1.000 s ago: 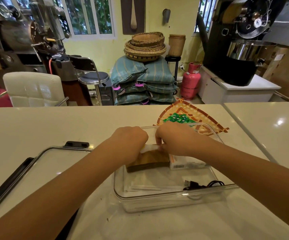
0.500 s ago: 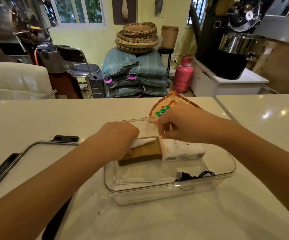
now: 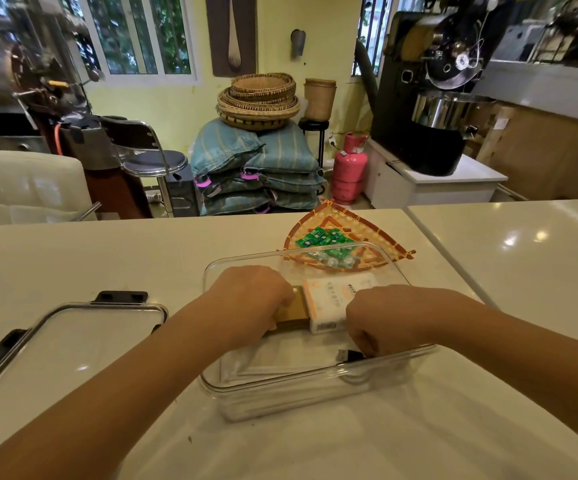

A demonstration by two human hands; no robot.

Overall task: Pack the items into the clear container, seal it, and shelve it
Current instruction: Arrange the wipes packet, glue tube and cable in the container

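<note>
Left hand (image 3: 249, 299) grips a brown box (image 3: 292, 311), right hand (image 3: 381, 318) pinches a black cable (image 3: 350, 356) inside the clear container (image 3: 301, 393).

One clear container (image 3: 315, 386), one lid (image 3: 83, 341), two hands, perhaps nine green sachets (image 3: 322, 239).

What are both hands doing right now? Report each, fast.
Left hand: fingers curled down on the brown packet, gripping it.
Right hand: curled over the black USB cable; grip cannot be told.
</note>
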